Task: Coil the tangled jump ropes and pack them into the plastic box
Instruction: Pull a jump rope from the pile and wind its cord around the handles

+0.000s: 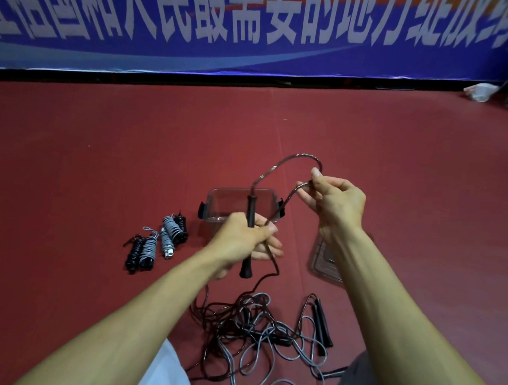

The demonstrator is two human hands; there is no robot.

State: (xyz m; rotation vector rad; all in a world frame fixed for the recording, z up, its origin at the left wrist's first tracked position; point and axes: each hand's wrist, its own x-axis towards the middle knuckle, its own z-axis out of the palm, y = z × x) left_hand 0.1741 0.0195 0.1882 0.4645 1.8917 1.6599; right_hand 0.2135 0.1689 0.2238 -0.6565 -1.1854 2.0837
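The step in hand looks like the start of a coil on one more rope. The left hand (244, 239) has its grip wrapped round a black handle (251, 207), fingers curled tight about the middle. The right hand (335, 203) has its grip pinching the dark rope (273, 166) between thumb and fingertips, just past the top of a raised loop. The handle's long axis runs near-to-far in the view. Its rope end points away from the person toward the plastic box (216, 197), and its butt end points back toward the lap.

From the handle the rope arches up and right to the pinch, drops past the left hand, and trails down into the tangled pile (256, 329) on the floor (100, 153), close to the person.

The next move probably calls for laying that loop against the handle and drawing more slack from the pile (knots there may catch). The box stands open beyond the hands, toward the floor's far edge below the banner (257, 29), with nothing visible inside. Its lid (322, 265) lies to its right, partly under the right forearm. Several coiled ropes (160, 243) lie left of the box, not yet packed.
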